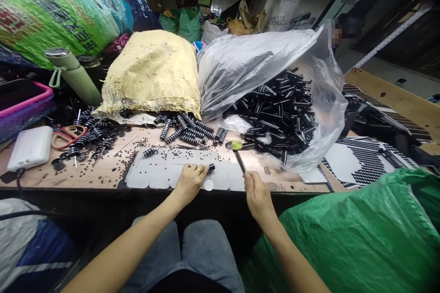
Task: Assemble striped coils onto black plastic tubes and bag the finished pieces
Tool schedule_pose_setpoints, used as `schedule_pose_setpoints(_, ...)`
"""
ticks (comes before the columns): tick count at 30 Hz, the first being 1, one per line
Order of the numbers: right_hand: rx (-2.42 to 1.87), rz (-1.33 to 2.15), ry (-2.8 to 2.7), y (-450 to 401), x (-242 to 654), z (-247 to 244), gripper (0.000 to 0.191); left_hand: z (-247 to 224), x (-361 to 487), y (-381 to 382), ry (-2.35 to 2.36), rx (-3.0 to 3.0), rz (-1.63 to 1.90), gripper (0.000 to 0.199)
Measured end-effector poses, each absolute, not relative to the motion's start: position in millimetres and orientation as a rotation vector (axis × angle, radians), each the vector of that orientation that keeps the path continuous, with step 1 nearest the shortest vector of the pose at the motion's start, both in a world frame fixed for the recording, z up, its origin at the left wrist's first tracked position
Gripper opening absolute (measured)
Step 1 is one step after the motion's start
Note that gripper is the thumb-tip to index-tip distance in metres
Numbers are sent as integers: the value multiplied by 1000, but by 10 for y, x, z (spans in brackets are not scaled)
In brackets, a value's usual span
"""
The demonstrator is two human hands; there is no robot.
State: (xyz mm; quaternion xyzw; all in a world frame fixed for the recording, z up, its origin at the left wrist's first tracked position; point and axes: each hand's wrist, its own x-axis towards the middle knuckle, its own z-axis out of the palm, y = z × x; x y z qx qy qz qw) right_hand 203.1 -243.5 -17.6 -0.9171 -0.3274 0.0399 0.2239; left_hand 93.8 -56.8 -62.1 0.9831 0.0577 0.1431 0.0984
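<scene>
My left hand (189, 184) is closed around a short black cylindrical piece (211, 168), whose end sticks out to the right of the fingers. A thin line, perhaps a metal rod, runs left from that hand. Below lies a pale grey work sheet (144, 177) at the table's front edge. My right hand (258, 194) is wrapped round the handle of a hammer (240, 161); its dark head, with a yellow-green patch, is raised up and to the left. Black ribbed rollers (187, 130) lie beyond both hands, some with metal pins.
Behind stand a yellow cloth-covered sack (151, 68) and a clear plastic bag (237, 64) spilling black parts (278, 110). At left are red-handled scissors (68, 137), a white power bank (30, 149) and a green flask (77, 78). A green sack (350, 229) bulges at right.
</scene>
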Motion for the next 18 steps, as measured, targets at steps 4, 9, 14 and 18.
schedule_pose_setpoints(4,-2612,227,-1000,-2388,1815,-110,33,-611,971,-642,215,2947,372,41)
schedule_pose_setpoints(9,-2372,163,-962,-2296,1615,68,35,-678,1035,-933,338,2943,406,58)
schedule_pose_setpoints(14,-2369,397,-1268,-2089,1346,54,36,-796,1067,-998,319,3011,330,54)
schedule_pose_setpoints(18,-2509,408,-1170,-2048,1481,24,42,-719,1153,-889,365,2959,321,42)
